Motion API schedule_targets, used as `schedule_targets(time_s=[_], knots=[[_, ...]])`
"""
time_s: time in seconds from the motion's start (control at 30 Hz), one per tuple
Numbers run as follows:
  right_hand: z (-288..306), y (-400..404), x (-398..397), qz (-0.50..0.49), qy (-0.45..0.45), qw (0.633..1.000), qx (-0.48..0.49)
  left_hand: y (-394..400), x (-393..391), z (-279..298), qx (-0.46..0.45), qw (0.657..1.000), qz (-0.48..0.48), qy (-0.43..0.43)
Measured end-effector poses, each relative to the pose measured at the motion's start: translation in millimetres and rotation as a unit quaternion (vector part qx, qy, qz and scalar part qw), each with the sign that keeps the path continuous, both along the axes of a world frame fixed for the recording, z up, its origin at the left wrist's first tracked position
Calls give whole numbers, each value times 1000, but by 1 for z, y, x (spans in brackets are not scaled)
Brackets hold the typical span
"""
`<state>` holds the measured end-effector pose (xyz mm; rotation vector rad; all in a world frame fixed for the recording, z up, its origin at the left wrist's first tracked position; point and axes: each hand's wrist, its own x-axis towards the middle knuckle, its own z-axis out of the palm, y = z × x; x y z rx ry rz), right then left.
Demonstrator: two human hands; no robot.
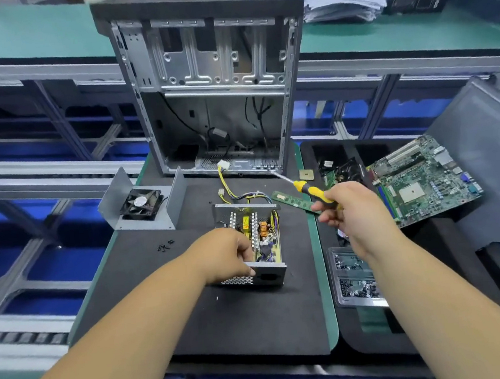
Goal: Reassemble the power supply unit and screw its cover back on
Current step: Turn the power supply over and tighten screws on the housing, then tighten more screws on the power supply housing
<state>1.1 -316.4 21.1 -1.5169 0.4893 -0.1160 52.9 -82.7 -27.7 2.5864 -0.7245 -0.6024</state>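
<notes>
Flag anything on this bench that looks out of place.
A memory stick lies loose on the mat beside the open power supply unit, under the screwdriver in the right hand. Loose screws sit scattered left.

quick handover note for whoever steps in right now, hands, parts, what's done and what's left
Left hand grips the near left corner of the open power supply body on the black mat.
Right hand holds the yellow-handled screwdriver raised, tip toward the computer case.
Cover with fan lies apart at the mat's far left; loose screws sit left of the supply.
Done: circuit board sits in the body.
Left: fit the cover, drive the screws.
</notes>
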Motion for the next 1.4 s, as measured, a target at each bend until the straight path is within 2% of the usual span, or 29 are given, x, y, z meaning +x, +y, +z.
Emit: schedule_targets(time_s=[0.13,0.23,0.33,0.43,0.53,0.6,0.7,0.8,0.93,1.07,1.23,1.4], knots=[[-11,11,0,42,34,994,100,3,-3,-6,-19,1000,4,3],[-13,22,4,64,54,982,172,11,-3,-4,-112,992,24,52],[-10,36,10,79,51,968,231,31,8,3,-228,968,98,38],[-5,52,18,115,41,961,249,59,26,7,-269,943,195,-18],[1,76,31,151,43,963,219,91,44,6,-292,908,300,-33],[4,95,42,157,44,968,189,111,56,3,-269,892,361,-39],[4,123,58,160,42,968,188,134,74,-3,-177,875,443,-80],[0,144,72,178,35,965,190,146,90,-12,-98,865,482,-103],[-8,160,85,200,40,968,145,146,111,-34,-50,896,436,-62],[-12,163,93,205,50,971,112,139,130,-52,18,916,394,-72],[-13,156,98,201,49,974,93,128,147,-58,109,908,398,-72],[-14,150,101,200,48,973,100,128,152,-61,113,898,414,-96]])
